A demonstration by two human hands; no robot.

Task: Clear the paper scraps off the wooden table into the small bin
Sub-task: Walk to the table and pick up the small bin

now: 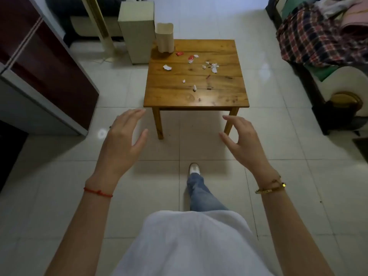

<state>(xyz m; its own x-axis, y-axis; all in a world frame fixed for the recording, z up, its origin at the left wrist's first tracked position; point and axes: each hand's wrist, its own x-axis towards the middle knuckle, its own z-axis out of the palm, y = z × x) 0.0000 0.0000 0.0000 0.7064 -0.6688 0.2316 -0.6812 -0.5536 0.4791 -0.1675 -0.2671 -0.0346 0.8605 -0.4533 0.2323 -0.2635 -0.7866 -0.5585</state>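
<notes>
Up front: left hand [121, 140] raised ahead of torso, palm turned inward, fingers loosely spread & slightly curled, thumb out to the side, holding nothing. Red string bracelet [98, 192] on that wrist. Right hand [242, 141] at roughly same height, mirrored pose, fingers bent more like a loose claw, thumb pointing inward, also empty. Gold bangle [270, 189] plus thin chain on that wrist. Both forearms stretched fwd from lower corners, hands well apart, neither touching anything; both short of the tabletop's near edge, over tiled floor [199, 148].

Below, between forearms: white shirt [191, 244], one jeans leg and white shoe [194, 168] stepping fwd on the tiles.

Ahead: small square wooden tabletop [219, 96], plank surface, two near legs visible. Paper scraps [214, 67] scattered across its far & middle parts: white bits mostly, a few red ones incl. red piece [179, 54] near the far-left corner, a red/white piece [191, 58] just beside it, a white scrap [167, 67] left of centre, tiny bits toward near edge. Small bin [164, 37], cream, upright, open top, standing on far-left corner of the tabletop, near the red piece.

Beyond: tall cream box-like unit [137, 30] on floor left of the tabletop; dark red cabinet [39, 66] at far left; plaid blanket [310, 38] on furniture at right.
</notes>
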